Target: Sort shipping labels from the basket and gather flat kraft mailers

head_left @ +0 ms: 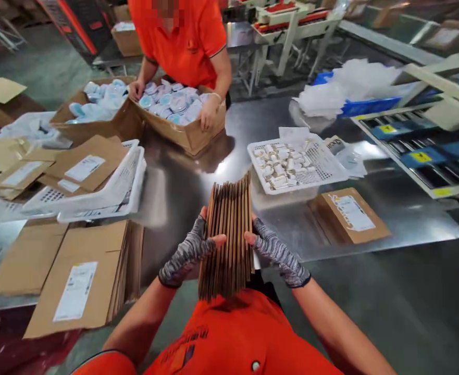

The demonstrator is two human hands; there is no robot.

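Between my two hands stands a stack of flattened cardboard boxes (229, 237), held on edge close to my body. My left hand (190, 247), in a grey fingerless glove, grips its left side with the thumb across the front edges. On the opposite side my right hand (274, 245), gloved alike, presses the stack with its thumb on the near edges. Most fingers of both hands are hidden behind the cardboard. To the right, a taped carton (352, 216) with a white label lies on the metal table (182, 192).
Across the table a co-worker (182, 47) holds a carton (182, 136) of round packed items. A white basket (311, 174) of small white-and-gold parts stands beyond my right hand. Piles of labelled flat cardboard (108, 245) and white trays (135, 177) occupy the left. A conveyor (420, 151) runs at right.
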